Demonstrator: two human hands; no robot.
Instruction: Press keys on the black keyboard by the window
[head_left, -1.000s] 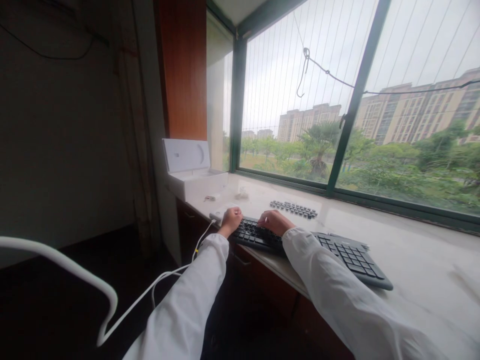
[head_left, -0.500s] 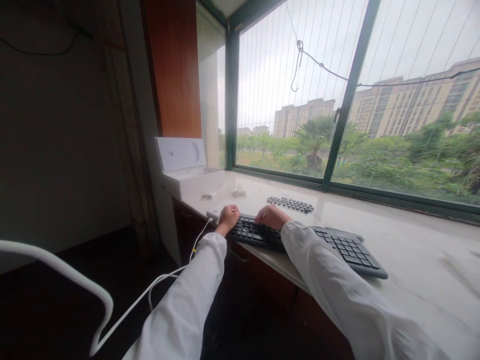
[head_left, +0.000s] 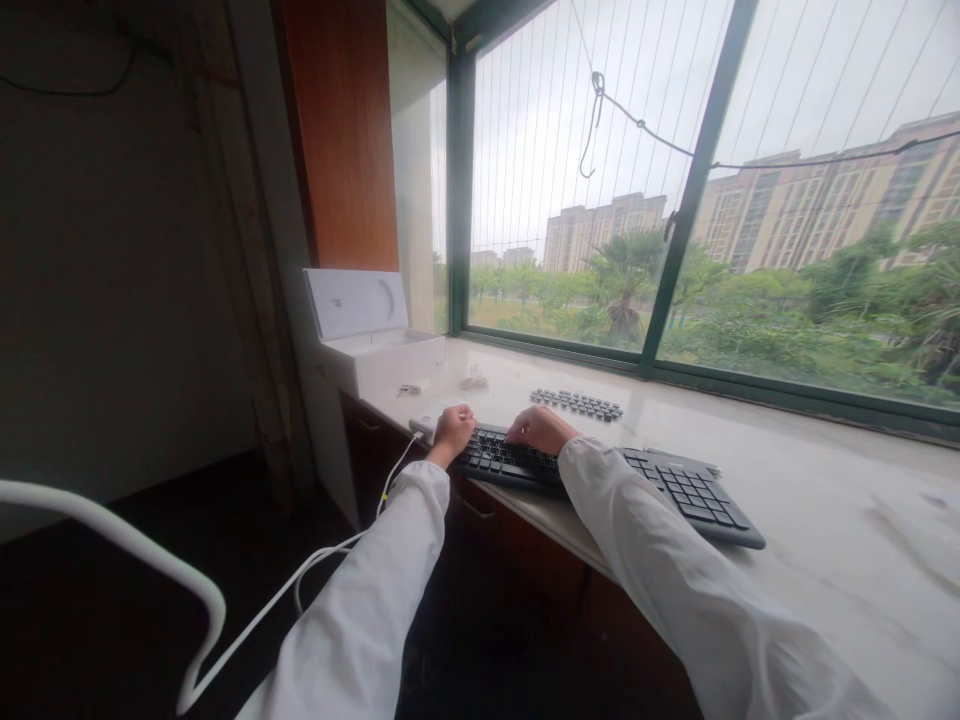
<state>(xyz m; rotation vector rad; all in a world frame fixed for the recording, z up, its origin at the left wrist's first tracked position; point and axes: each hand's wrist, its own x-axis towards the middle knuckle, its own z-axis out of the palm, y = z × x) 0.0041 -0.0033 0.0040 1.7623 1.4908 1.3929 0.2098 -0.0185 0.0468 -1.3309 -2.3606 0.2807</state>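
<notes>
A black keyboard lies at the front edge of the pale window-sill counter. My left hand rests at the keyboard's left end, its fingers curled into a loose fist. My right hand sits on the keys near the middle, fingers bent down onto them. Both arms wear white sleeves. A row of loose dark keycaps lies on the counter just behind the keyboard.
An open white box with its lid up stands at the counter's left end. A small white device with a white cable hanging off the edge lies beside my left hand. A white tube curves at lower left. The barred window runs behind.
The view has drifted slightly, so everything sits a little further left and higher. Both hands stay on the keyboard in much the same pose.
</notes>
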